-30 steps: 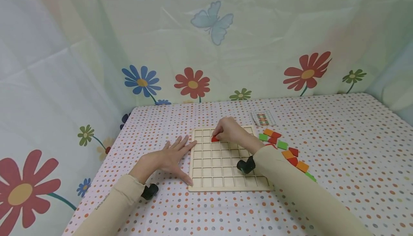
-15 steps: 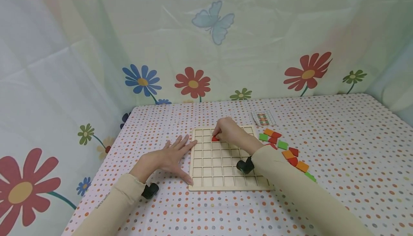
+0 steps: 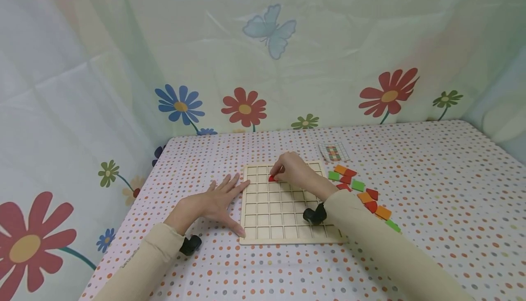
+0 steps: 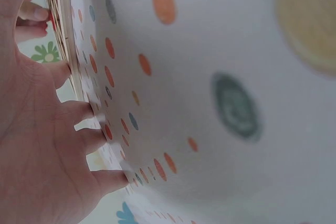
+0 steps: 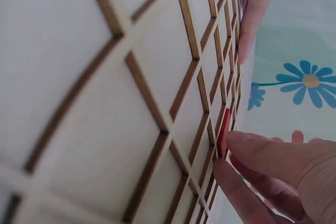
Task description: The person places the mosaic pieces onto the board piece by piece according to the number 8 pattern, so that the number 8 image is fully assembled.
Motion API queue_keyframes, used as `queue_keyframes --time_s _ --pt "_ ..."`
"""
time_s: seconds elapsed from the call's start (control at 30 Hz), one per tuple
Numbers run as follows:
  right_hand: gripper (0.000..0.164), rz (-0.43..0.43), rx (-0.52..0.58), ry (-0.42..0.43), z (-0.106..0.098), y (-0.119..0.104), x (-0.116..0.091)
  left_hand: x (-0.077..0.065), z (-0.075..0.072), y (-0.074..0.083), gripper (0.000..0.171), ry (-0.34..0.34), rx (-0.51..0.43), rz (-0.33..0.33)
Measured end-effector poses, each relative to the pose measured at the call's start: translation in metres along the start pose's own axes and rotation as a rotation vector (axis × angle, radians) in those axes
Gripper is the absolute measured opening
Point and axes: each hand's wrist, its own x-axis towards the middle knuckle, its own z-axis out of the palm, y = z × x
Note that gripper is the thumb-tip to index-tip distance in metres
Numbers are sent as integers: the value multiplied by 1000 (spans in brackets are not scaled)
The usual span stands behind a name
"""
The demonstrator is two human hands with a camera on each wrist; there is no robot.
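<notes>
A wooden grid board [image 3: 263, 232] lies on the dotted cloth in front of me. My right hand [image 3: 297, 171] reaches over its far part and pinches a small red tile [image 3: 271, 178] between thumb and fingers. In the right wrist view the red tile [image 5: 224, 134] stands close in over a square of the grid, with the thumb [image 5: 257, 149] against it. Spread wide, my left hand [image 3: 213, 203] rests on the cloth along the board's left side, its thumb and index fingertip at the frame. The left wrist view shows the left hand [image 4: 47, 135] with straight fingers.
Right of the board several loose tiles lie in a line, among them a green tile [image 3: 358, 185], an orange tile [image 3: 383, 213] and a red tile [image 3: 371, 194]. Behind them is a pattern card [image 3: 334, 152]. A flowered curtain [image 3: 197, 40] stands behind the table.
A gap now shows between my right thumb and index finger, and less of the red tile is seen. My left hand keeps its place; the head view shifts slightly.
</notes>
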Motion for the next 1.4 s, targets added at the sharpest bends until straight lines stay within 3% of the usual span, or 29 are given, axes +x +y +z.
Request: queue_keyframes --time_s 0.27,0.57,0.73,0.93,1.1,1.4 --pt "9 -41 15 23 -27 18 -40 0 1 0 132 -3 4 3" --pt "9 10 -106 -16 -63 30 -99 0 0 0 131 -6 1 0" --pt "11 66 -169 -49 -77 45 -120 -1 0 -1 131 2 -7 1" --pt "17 123 -191 -88 -94 67 -133 -2 0 -1 130 10 -19 23" --pt "19 146 -156 -135 -94 77 -136 -1 0 -1 131 5 -21 20" --pt "15 193 -176 -91 -88 80 -137 -1 1 -2 131 10 -10 19"
